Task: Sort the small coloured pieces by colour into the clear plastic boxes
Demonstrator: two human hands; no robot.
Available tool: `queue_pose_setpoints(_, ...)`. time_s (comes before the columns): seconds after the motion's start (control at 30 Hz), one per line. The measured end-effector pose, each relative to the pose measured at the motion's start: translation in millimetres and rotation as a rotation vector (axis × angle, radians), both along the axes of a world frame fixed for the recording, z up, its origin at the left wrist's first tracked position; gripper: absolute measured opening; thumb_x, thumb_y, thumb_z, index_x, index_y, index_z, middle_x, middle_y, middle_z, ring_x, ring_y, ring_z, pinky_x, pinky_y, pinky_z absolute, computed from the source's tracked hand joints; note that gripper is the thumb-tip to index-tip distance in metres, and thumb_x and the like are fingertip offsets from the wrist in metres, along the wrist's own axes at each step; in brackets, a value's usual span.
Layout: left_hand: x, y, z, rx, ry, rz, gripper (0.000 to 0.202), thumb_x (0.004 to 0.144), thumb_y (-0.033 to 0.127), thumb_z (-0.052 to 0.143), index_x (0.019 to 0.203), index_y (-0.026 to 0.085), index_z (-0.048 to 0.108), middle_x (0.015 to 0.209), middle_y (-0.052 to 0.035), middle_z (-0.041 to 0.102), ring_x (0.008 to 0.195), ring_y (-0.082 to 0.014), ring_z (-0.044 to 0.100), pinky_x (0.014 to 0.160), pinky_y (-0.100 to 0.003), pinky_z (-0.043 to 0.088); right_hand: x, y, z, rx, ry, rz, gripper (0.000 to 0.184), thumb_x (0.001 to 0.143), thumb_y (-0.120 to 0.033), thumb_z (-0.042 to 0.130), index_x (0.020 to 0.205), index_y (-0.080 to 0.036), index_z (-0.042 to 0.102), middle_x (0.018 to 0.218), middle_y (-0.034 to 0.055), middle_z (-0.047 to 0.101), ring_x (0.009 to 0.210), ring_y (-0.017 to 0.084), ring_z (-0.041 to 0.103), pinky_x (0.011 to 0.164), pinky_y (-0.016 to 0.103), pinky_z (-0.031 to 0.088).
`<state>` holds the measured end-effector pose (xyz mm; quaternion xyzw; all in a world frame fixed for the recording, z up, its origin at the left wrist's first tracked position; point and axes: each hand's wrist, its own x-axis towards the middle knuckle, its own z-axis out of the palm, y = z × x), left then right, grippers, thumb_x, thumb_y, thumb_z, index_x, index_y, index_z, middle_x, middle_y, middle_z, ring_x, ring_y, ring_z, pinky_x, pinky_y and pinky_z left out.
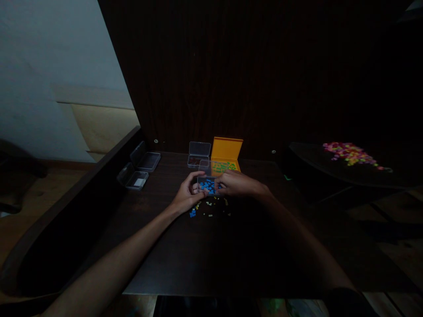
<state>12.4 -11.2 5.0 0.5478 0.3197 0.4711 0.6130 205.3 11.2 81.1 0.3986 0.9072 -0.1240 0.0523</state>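
On a dark wooden table [211, 246], my left hand [187, 193] and my right hand [236, 183] both grip a small clear plastic box [209, 185] filled with blue pieces. The left hand's fingers curl round the box's left side and the right hand's fingers close on its right side. The box's clear lid stands open behind it. Just in front of the box lie several loose small pieces [211, 209], blue and yellow, scattered on the table.
An open orange case [226, 149] holding green pieces stands behind the hands, with a clear box [198, 155] of dark pieces to its left. Two more open clear boxes [139, 169] sit at the table's left edge. A dark round table at the right carries a pile of pink and yellow pieces [350, 153].
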Motion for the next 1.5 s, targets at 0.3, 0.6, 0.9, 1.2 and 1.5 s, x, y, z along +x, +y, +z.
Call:
queue_pose_setpoints(0.3, 1.0, 2.6, -1.6, 0.009, -0.008, 0.06, 0.06, 0.06, 0.019, 0.074, 0.115, 0.02, 0.049, 0.111, -0.0056, 0.06, 0.069, -0.0088, 0.059, 0.068, -0.025, 0.05, 1.1, -9.6, 20.6, 0.08, 0.117, -0.04, 0.021, 0.088, -0.027, 0.051, 0.092, -0.017, 0.069, 0.076, 0.0028, 0.066, 0.065, 0.013, 0.052, 0.06, 0.023, 0.03)
queue_pose_setpoints(0.6, -4.7, 7.7, 0.2, 0.07, 0.04, 0.15, 0.056, 0.063, 0.02, 0.072, 0.114, 0.017, 0.05, 0.119, -0.0086, 0.057, 0.065, -0.0065, 0.056, 0.063, -0.021, 0.048, -35.5, -38.4, -2.2, 0.021, 0.111, 0.223, 0.016, 0.085, -0.022, 0.057, 0.095, -0.023, 0.07, 0.087, 0.0034, 0.066, 0.077, 0.014, 0.055, 0.067, 0.025, 0.034)
queue_pose_setpoints(0.9, -9.2, 15.0, -5.7, 0.061, 0.022, 0.167, 0.059, 0.062, 0.022, 0.074, 0.115, 0.019, 0.048, 0.12, -0.0072, 0.055, 0.07, -0.0084, 0.057, 0.069, -0.025, 0.051, -46.7, -43.0, -40.2, 0.159, 0.056, 0.269, 0.025, 0.087, -0.024, 0.055, 0.11, -0.022, 0.065, 0.091, 0.0073, 0.064, 0.084, 0.019, 0.055, 0.075, 0.032, 0.037)
queue_pose_setpoints(1.2, -9.1, 14.5, -4.1, 0.093, 0.054, 0.182, 0.057, 0.062, 0.021, 0.073, 0.114, 0.018, 0.05, 0.118, -0.0074, 0.056, 0.07, -0.0089, 0.057, 0.068, -0.025, 0.05, -45.3, -40.4, -35.6, 0.14, 0.11, 0.294, 0.021, 0.088, -0.026, 0.054, 0.103, -0.02, 0.068, 0.089, 0.0064, 0.066, 0.082, 0.017, 0.056, 0.074, 0.029, 0.037)
queue_pose_setpoints(1.5, -8.0, 10.9, -3.4, 0.106, 0.013, 0.128, 0.059, 0.062, 0.023, 0.075, 0.115, 0.019, 0.05, 0.118, -0.009, 0.057, 0.071, -0.0093, 0.059, 0.066, -0.024, 0.05, -17.8, -20.5, 10.8, 0.131, 0.183, 0.06, 0.027, 0.092, -0.028, 0.046, 0.107, -0.023, 0.067, 0.091, 0.004, 0.07, 0.077, 0.015, 0.059, 0.067, 0.025, 0.035)
